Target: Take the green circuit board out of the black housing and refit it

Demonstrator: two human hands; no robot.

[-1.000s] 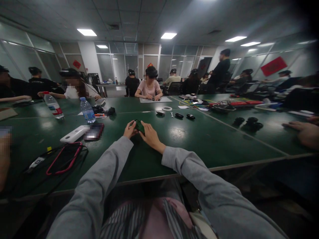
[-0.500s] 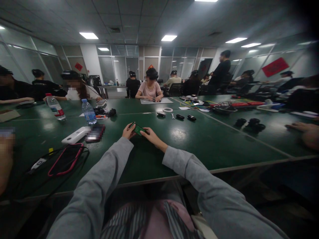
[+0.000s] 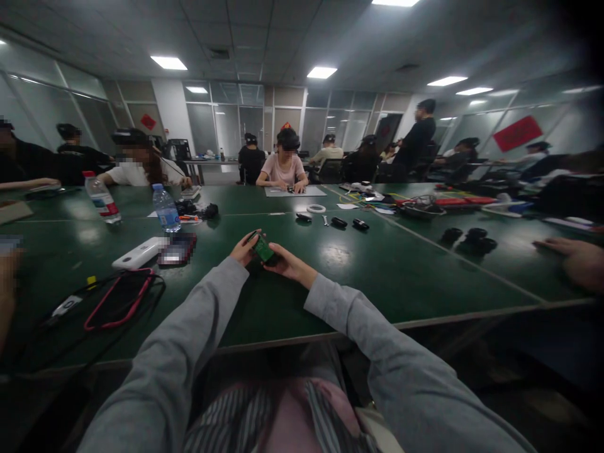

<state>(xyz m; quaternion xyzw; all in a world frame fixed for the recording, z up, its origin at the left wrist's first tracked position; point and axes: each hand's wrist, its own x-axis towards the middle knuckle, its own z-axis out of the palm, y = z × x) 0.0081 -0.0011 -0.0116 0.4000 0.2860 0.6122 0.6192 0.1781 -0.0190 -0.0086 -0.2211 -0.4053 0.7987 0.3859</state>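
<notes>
Between my two hands is a small green circuit board with dark edges, held tilted above the green table. My left hand grips its left end, fingers closed around the edge. On the board's right end, my right hand is closed with the thumb lying over the near face. The fingers behind the board are hidden. Beyond my hands lie several dark objects, among them a black oblong piece, and a small wrench.
To the left are a clear water bottle, a red-capped bottle, a white device, a phone and a pink-rimmed case with cables. A white ring lies farther back. Across the table sits a person; another person's hand rests at right.
The circuit board has turned, its right end dipping lower, and both hands have shifted slightly with it. My grip stays on both ends. The view has moved a little.
</notes>
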